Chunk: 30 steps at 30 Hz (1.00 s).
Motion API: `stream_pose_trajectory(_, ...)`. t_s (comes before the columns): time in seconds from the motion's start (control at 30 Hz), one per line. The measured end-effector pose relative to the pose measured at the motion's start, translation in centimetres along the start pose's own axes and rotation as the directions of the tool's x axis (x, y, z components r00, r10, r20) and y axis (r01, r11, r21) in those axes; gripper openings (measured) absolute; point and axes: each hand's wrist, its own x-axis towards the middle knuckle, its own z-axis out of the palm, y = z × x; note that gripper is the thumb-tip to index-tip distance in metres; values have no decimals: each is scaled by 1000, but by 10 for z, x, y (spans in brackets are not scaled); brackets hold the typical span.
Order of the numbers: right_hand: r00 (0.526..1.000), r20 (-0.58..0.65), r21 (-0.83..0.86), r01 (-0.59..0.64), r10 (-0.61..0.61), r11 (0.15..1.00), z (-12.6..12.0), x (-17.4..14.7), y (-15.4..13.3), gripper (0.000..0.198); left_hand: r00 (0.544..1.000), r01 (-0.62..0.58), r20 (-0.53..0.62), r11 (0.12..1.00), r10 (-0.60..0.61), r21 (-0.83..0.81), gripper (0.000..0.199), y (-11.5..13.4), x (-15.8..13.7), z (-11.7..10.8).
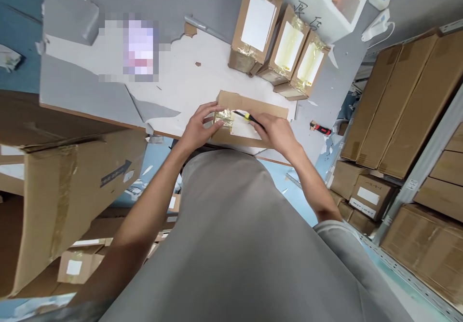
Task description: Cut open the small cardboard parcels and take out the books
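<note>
A small taped cardboard box point(253, 104) lies at the table's near edge, close to my body, with a white label on its upper face. My left hand point(200, 126) grips its left end, thumb and fingers about the clear tape point(224, 115). In my right hand point(277, 130) is a black-and-yellow utility knife point(247, 116), fingers closed round it. Its dark tip points left over the box, by the edge of tape and label. Whether the tip touches the tape I cannot tell.
Three taped, labelled boxes point(257, 20) stand at the back right beside a white foam bin point(321, 3). A red-and-black box cutter point(320, 128) lies to the right. A large open carton point(83, 182) stands at left; shelves of cartons point(401, 100) are at right.
</note>
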Motion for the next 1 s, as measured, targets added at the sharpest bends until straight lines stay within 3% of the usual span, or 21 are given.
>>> stream_pose_trajectory(0.17,972,233,-258,36,26,965,-3,28,-38,60,1000,5,4,1000,-5,-26,61,-1,-4,1)
stream_pose_trajectory(0.3,941,326,-353,35,88,935,-5,37,-50,58,1000,1,3,999,-1,-44,61,-1,-4,2)
stream_pose_trajectory(0.47,937,334,-359,26,103,933,-2,39,-51,57,1000,13,-3,998,-13,-68,61,-3,-3,3)
stream_pose_trajectory(0.7,951,308,-387,118,8,914,1,41,-53,56,1000,4,11,998,-3,-60,60,-7,-2,3)
stream_pose_trajectory(1.0,945,319,-412,73,68,908,-4,53,-76,43,1000,-18,9,1000,18,-12,61,-7,0,0)
